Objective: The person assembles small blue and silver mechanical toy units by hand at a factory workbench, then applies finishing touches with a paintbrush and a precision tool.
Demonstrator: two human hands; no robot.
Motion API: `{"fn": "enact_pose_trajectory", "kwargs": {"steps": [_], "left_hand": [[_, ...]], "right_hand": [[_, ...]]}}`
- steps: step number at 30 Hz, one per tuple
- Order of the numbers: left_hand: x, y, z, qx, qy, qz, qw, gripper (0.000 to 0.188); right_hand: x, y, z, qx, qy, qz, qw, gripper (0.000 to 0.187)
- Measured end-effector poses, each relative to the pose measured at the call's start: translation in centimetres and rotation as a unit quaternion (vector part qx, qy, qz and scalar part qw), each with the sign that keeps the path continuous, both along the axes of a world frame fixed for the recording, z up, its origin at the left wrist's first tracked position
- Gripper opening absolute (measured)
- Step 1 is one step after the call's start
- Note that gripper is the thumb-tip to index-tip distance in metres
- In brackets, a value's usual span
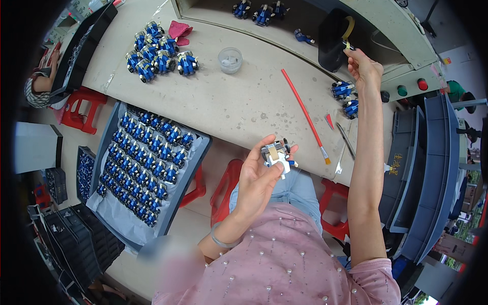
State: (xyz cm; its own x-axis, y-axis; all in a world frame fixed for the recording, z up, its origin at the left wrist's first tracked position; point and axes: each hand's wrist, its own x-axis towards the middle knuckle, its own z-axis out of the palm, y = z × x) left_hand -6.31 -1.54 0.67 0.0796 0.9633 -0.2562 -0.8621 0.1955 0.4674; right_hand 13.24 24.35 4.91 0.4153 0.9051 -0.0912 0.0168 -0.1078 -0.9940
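My left hand (256,178) is closed around a small toy figure on wheels (276,155), with white, tan and dark parts and a bit of blue, held over my lap at the table's front edge. My right arm stretches to the back right. There my right hand (363,67) pinches a small black-and-yellow piece (348,46), just below a curved yellow strip (348,28). Beside it stands a black holder (331,43); whether the piece is joined to the strip I cannot tell. Blue toy figures (343,90) sit next to my right forearm.
On the table (244,109) lie a red-handled brush (305,107), tweezers (346,140), a clear cup (230,60), a pink cloth (180,31) and a cluster of blue toys (152,53). A grey tray (201,157) with rows of toys stands left. Red stools (226,185) are below.
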Motion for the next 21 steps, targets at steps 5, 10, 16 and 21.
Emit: {"fn": "enact_pose_trajectory", "kwargs": {"steps": [5, 10, 16, 21], "left_hand": [[0.2, -0.2, 0.0, 0.0, -0.002, 0.0, 1.0, 0.052], [0.6, -0.3, 0.1, 0.003, 0.014, 0.016, 1.0, 0.049], [0.6, 0.1, -0.3, 0.011, 0.013, 0.029, 0.999, 0.049], [0.4, 0.4, -0.3, 0.008, 0.028, 0.032, 0.999, 0.049]], "right_hand": [[0.2, 0.3, -0.6, 0.004, -0.041, -0.014, 0.999, 0.038], [1.1, 1.1, -1.8, 0.032, -0.206, -0.051, 0.977, 0.03], [0.8, 0.4, -1.0, 0.047, -0.348, -0.058, 0.934, 0.028], [1.1, -0.3, 0.2, 0.027, -0.438, -0.023, 0.898, 0.028]]}}
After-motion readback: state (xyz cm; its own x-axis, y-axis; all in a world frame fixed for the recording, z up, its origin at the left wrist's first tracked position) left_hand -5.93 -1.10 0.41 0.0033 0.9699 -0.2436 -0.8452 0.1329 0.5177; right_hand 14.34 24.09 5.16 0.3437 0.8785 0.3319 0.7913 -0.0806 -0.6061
